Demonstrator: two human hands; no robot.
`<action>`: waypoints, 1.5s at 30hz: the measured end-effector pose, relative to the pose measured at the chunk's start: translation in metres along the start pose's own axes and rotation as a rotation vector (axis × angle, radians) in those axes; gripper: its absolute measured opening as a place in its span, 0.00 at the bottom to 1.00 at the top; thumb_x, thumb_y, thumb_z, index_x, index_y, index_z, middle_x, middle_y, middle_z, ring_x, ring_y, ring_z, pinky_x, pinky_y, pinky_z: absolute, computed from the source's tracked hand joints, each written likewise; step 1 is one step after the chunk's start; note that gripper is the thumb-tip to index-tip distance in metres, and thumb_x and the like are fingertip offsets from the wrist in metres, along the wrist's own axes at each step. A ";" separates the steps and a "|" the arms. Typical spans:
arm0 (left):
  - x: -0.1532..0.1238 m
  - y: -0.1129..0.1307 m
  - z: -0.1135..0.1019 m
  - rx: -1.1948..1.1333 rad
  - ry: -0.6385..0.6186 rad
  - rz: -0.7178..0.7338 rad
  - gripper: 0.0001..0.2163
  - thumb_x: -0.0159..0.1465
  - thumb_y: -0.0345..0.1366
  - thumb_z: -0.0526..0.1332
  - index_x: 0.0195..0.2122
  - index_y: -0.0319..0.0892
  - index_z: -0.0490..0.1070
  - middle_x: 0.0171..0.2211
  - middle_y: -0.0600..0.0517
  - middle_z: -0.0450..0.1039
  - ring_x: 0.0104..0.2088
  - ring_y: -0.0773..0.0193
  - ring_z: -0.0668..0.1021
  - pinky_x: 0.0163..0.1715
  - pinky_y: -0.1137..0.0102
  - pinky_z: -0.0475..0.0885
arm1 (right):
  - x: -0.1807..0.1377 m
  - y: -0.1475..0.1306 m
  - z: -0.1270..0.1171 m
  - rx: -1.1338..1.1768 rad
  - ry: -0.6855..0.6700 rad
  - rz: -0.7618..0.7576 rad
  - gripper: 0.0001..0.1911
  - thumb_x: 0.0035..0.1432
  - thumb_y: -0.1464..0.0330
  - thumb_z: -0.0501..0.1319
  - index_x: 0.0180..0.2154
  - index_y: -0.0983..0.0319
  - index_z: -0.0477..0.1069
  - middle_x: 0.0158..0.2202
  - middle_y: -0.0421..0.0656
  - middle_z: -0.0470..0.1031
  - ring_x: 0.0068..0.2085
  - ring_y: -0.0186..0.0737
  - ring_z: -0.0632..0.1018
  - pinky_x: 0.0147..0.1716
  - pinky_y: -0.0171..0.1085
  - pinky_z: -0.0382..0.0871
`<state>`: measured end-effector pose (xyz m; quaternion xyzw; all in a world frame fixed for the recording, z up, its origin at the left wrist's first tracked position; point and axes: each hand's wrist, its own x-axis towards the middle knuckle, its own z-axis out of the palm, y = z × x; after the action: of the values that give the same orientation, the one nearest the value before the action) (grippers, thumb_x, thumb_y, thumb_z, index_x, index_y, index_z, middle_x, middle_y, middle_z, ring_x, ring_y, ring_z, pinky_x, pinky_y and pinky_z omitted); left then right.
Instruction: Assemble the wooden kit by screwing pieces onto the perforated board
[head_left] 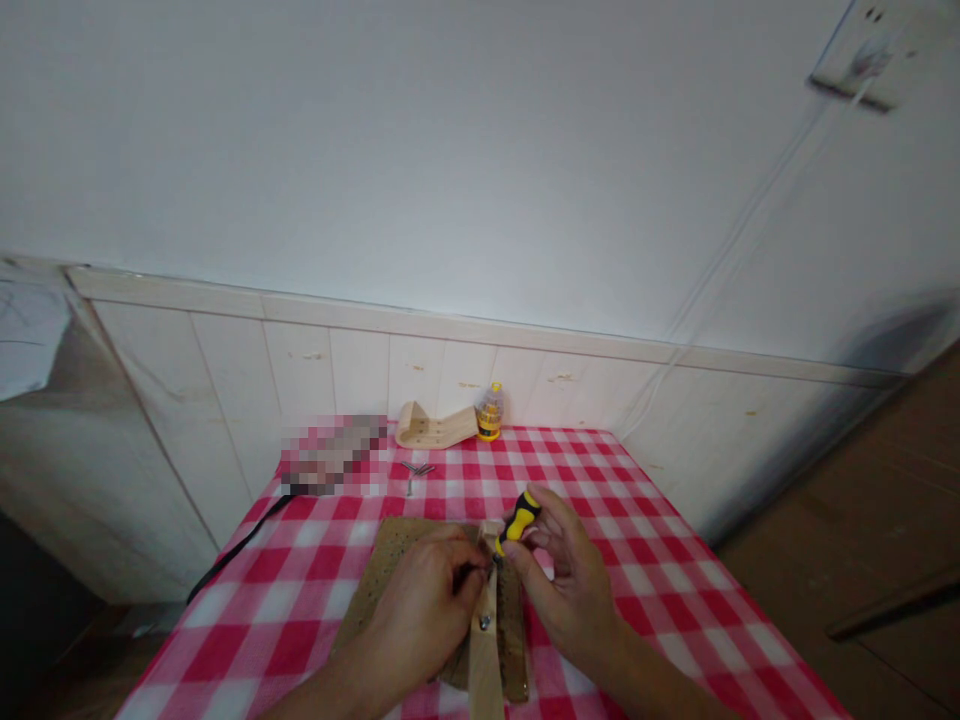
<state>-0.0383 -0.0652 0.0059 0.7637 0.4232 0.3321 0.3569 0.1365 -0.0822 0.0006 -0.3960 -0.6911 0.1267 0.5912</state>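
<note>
One yellow-and-black screwdriver in the grasp of the right hand, slanting down to a wooden strip over a brown board, bottom centre of the frame. Close to the tip, the left hand in a tight pinch, on what impossible to tell. Apparently mid-way through screw-driving, with a call now for straight, firm turns and a steadied strip.

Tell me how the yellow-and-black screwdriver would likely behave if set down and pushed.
The screwdriver, now in the right hand, might roll, since its handle looks rounded. It would probably stay stiff rather than flop, as the handle shows no bend. The narrowed middle likely makes it less apt to slip when gripped.
</note>
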 end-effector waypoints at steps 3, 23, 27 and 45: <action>0.000 -0.001 0.000 -0.008 0.001 -0.002 0.11 0.62 0.27 0.56 0.29 0.44 0.77 0.33 0.51 0.78 0.36 0.61 0.79 0.37 0.69 0.68 | -0.002 0.002 0.002 -0.034 0.040 -0.032 0.29 0.61 0.76 0.64 0.61 0.53 0.66 0.49 0.46 0.80 0.39 0.38 0.84 0.39 0.35 0.83; 0.000 0.000 -0.001 -0.008 0.003 -0.005 0.11 0.62 0.26 0.57 0.30 0.43 0.78 0.33 0.52 0.79 0.37 0.60 0.79 0.38 0.69 0.69 | 0.004 -0.006 0.000 0.021 -0.006 -0.027 0.29 0.62 0.77 0.63 0.62 0.51 0.65 0.45 0.43 0.82 0.40 0.40 0.85 0.41 0.36 0.83; 0.001 -0.001 0.000 0.000 0.007 -0.005 0.11 0.62 0.26 0.57 0.30 0.43 0.77 0.33 0.51 0.79 0.36 0.60 0.79 0.37 0.69 0.68 | 0.002 -0.001 0.001 -0.032 0.037 -0.050 0.29 0.60 0.76 0.65 0.61 0.52 0.67 0.43 0.43 0.81 0.37 0.39 0.85 0.37 0.35 0.84; 0.001 -0.001 0.000 -0.007 0.012 0.008 0.09 0.62 0.27 0.57 0.30 0.43 0.76 0.34 0.51 0.79 0.38 0.60 0.80 0.38 0.69 0.69 | -0.007 -0.003 -0.001 0.038 -0.112 -0.057 0.32 0.65 0.79 0.57 0.66 0.50 0.58 0.52 0.47 0.80 0.49 0.45 0.84 0.48 0.44 0.83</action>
<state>-0.0378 -0.0643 0.0053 0.7622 0.4210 0.3396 0.3557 0.1365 -0.0893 -0.0017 -0.3569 -0.7317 0.1449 0.5624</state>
